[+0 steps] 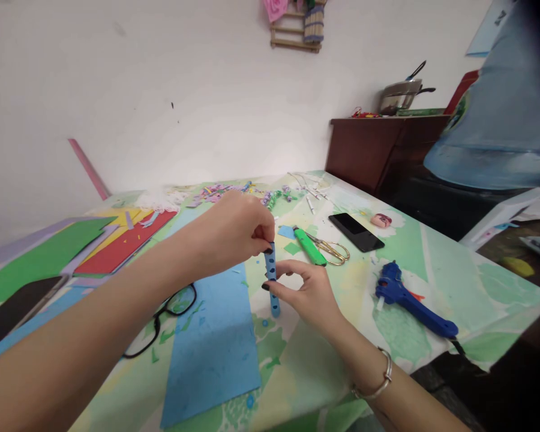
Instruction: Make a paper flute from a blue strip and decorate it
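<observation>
A slim blue tube [271, 267], perhaps rolled paper, stands upright with a row of dark spots that look like holes. My left hand [245, 222] pinches its top end between thumb and fingertips. Lower down, the thumb and finger of my right hand [310, 294] close around its middle. The tube's foot is at the tablecloth; whether it touches is hard to tell. A blue paper sheet [216, 348] with small scraps lies left of it, partly covered by my left forearm. Small blue bits are scattered near its base.
Beyond my hands lie a green cutter [309, 246], gold-handled scissors [337, 252] and a phone [355, 232]. A blue glue gun [409, 300] rests at right. Glasses [175, 303] and coloured sheets [126, 243] occupy the left. A large water bottle [499, 126] stands beyond the right edge.
</observation>
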A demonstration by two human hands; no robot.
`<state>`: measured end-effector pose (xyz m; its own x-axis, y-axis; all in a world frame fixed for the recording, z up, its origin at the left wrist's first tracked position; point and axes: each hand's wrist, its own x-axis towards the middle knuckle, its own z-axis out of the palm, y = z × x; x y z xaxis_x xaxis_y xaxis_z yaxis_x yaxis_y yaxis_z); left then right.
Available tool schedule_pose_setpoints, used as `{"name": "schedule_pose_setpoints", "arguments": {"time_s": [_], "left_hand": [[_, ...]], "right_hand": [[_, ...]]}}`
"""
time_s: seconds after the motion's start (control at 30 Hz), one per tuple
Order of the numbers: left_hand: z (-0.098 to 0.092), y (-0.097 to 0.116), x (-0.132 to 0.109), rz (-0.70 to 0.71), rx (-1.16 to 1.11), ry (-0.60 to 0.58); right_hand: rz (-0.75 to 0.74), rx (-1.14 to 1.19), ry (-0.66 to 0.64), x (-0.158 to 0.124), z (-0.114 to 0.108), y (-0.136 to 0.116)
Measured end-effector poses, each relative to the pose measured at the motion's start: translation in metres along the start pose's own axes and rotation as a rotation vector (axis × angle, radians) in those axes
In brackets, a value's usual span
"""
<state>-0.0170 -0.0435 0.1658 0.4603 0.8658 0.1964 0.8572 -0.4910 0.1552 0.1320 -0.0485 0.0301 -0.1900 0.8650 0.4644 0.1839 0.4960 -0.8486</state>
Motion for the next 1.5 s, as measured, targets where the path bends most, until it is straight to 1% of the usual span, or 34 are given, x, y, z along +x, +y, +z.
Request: {"name": "schedule_pose_setpoints", "arguments": {"time_s": [0.2, 0.37, 0.5, 0.6, 0.77, 0.87, 1.07, 1.23, 1.27, 1.33, 1.43, 1.5], "left_hand": [[-0.001, 0.000, 0.000, -0.013, -0.032, -0.020], [0.000, 0.002, -0.001, -0.013, -0.011, -0.018], [0.007, 0.004, -0.005, -0.012, 0.074, 0.051], [0.012, 0.007, -0.008, -0.046, 0.120, 0.097], [0.013, 0.017, -0.011, -0.118, 0.175, 0.100], [0.013, 0.020, -0.011, -0.126, 0.215, 0.105], [0.018, 0.011, -0.013, -0.112, 0.168, 0.142], [0.021, 0.006, -0.015, -0.120, 0.095, 0.145], [0.023, 0.005, -0.016, -0.126, 0.060, 0.163], [0.030, 0.001, -0.019, -0.133, -0.038, 0.239], [0.046, -0.009, -0.027, -0.134, -0.195, 0.379], [0.060, -0.018, -0.037, -0.148, -0.323, 0.402]], "right_hand": [[-0.026, 0.020, -0.019, 0.000, -0.003, 0.001], [-0.005, 0.048, -0.038, 0.002, -0.002, 0.003], [-0.009, 0.068, -0.049, 0.003, -0.001, 0.008], [-0.030, 0.096, -0.076, 0.001, -0.002, 0.014], [0.006, -0.050, -0.122, -0.004, -0.005, 0.020], [0.035, -0.071, -0.149, -0.007, -0.006, 0.021], [0.042, -0.059, -0.181, -0.007, -0.006, 0.022], [0.070, -0.064, -0.219, -0.005, -0.006, 0.020], [0.091, -0.034, -0.220, -0.005, -0.006, 0.019], [0.157, 0.098, -0.208, -0.003, -0.007, 0.020], [0.243, 0.403, -0.161, -0.001, -0.011, 0.021], [0.245, 0.582, -0.129, 0.000, -0.013, 0.021]]}}
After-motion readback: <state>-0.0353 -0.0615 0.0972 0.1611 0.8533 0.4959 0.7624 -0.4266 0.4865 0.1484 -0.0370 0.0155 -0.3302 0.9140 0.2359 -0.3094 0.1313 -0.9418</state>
